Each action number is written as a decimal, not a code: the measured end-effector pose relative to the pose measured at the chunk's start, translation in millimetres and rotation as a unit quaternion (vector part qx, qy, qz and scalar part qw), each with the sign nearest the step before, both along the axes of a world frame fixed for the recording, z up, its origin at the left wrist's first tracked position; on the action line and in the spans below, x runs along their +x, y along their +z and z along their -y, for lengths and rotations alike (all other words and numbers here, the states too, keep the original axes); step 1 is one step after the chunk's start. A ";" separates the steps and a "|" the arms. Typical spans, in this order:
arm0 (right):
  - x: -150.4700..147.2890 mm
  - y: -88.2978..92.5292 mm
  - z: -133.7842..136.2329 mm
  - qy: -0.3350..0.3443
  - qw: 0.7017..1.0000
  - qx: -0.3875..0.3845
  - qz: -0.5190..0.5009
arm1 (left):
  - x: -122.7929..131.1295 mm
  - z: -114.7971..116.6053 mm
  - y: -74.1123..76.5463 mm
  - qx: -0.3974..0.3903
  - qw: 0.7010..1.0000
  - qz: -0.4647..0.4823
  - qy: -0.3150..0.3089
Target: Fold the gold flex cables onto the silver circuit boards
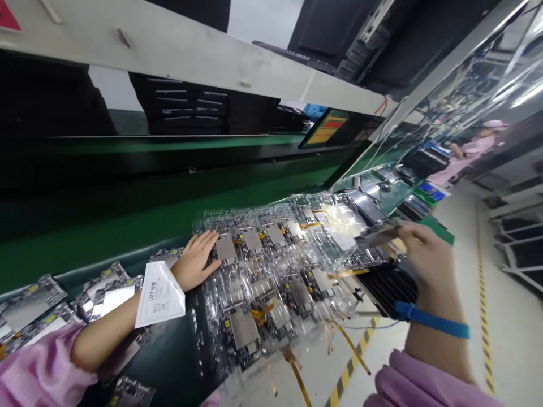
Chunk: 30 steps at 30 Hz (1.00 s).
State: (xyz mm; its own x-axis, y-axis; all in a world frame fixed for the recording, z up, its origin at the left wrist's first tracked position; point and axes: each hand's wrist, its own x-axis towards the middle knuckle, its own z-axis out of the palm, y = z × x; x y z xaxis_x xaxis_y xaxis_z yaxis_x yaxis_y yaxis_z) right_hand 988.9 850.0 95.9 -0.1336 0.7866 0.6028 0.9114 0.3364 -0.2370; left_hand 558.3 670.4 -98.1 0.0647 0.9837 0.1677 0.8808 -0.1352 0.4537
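My left hand lies flat with fingers apart on the left edge of a clear plastic tray. Circuit boards with silver shields and orange flex cables sit in the tray's pockets, arranged in rows. My right hand, wearing a blue wrist strap, pinches a blurred grey circuit board beyond the tray's right side. A white paper label marked LOT covers part of my left wrist. More clear plastic, with a pale shiny patch, lies at the tray's far right corner.
Loose circuit boards are strewn on the green bench left of my forearm. A white shelf beam runs above the bench. At right, a person in pink works farther down the line, beside a floor with striped tape.
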 end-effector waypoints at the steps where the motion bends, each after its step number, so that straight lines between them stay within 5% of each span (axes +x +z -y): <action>1: -21.2 11.9 7.8 0.039 0.999 -0.021 0.017 | -0.7 3.9 -0.3 0.001 1.000 0.000 -0.001; 3: -76.5 27.4 25.2 0.142 0.985 -0.079 0.064 | -1.3 11.8 -0.4 0.002 1.000 -0.003 -0.008; 6: -170.3 27.8 45.9 0.328 0.905 -0.191 0.194 | 0.0 23.0 -0.8 0.007 1.000 -0.010 -0.025; 11: -270.5 -14.0 34.4 0.339 0.861 -0.306 0.225 | 6.0 31.8 -2.6 0.027 0.999 -0.026 -0.035; 19: -319.8 -86.5 -28.5 0.305 0.883 -0.316 0.165 | 11.9 29.8 -2.6 0.050 0.998 -0.030 -0.025; 24: -331.3 -110.8 -38.7 0.317 0.890 -0.302 0.131 | 14.7 30.1 -3.3 0.059 0.998 -0.021 -0.020; 30: -338.9 -130.3 -38.0 0.357 0.864 -0.320 0.154 | 15.1 30.8 -3.7 0.055 0.998 -0.009 -0.011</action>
State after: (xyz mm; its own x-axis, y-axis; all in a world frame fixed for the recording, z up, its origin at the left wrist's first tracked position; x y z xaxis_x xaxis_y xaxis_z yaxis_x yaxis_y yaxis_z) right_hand 650.0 888.1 -34.4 -0.7995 0.5959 -0.0751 0.5780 0.7294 -0.3659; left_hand 573.4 639.7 -101.8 0.0902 0.9577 0.2733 0.8852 -0.2029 0.4186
